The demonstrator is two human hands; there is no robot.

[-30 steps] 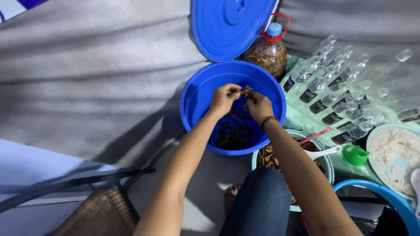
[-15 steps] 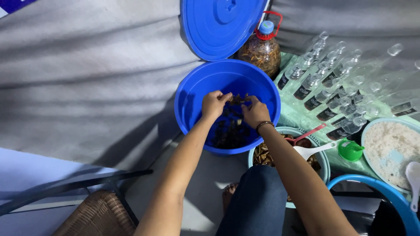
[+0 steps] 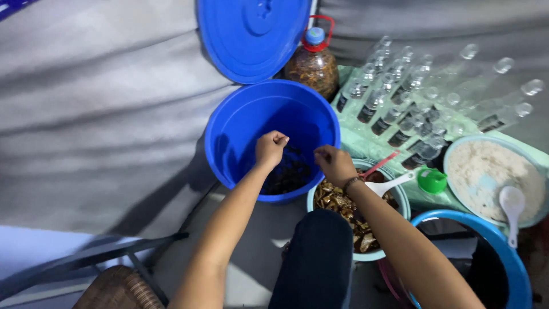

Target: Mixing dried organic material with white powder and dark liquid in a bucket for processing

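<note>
Both hands hang over the blue bucket [image 3: 240,131] — the left hand [image 3: 270,147] is curled into a loose fist above the dark stuff [image 3: 289,174] lying in the bottom, fingers tucked in, and whether it pinches anything I cannot tell. The right hand [image 3: 334,163] sits just beside it, over the bucket's near rim, fingers bunched together and closed; what it grips, if anything, is too small to make out. A dark band circles that wrist.

The bucket's blue lid [image 3: 251,37] stands tilted up behind it, leaning against the grey cloth backdrop. Right next to the lid is a clear jug [image 3: 311,68] with a blue cap and red handle, filled with brown pieces.

Under the right forearm there's a pale teal bowl [image 3: 400,200] of brown chunks, with a white spoon [image 3: 389,184] and a red stick resting in it. A green funnel [image 3: 432,180] lies just beside that bowl. Further right — a bowl of white grains [image 3: 486,171] with another white spoon [image 3: 512,206] on it. Behind, rows of small clear bottles [image 3: 400,109] lie on a green cloth.
</note>
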